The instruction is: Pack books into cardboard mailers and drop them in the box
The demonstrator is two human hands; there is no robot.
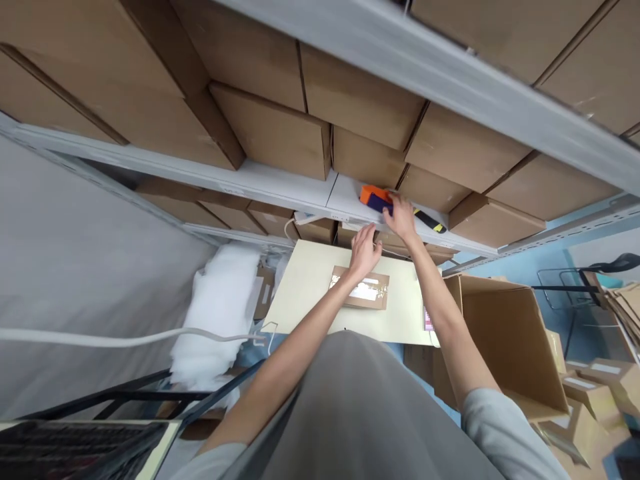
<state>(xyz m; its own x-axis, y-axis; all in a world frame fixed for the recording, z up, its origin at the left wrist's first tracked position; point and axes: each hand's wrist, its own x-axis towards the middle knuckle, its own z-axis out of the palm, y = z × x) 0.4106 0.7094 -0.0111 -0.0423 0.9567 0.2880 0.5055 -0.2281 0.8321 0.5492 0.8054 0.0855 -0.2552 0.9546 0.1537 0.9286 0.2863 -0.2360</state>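
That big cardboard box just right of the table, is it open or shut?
Open. The large cardboard box has an uncovered mouth, and its inner walls show.

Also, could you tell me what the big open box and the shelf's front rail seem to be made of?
The open box looks like plain matte cardboard, judging by its brown colour and folded flaps. The shelf's front rail is probably painted metal, light grey with a soft sheen.

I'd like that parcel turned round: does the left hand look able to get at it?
Probably yes: the left hand looks empty and hovers close by the taped box, which lies on the cream table with nothing visible blocking its near side.
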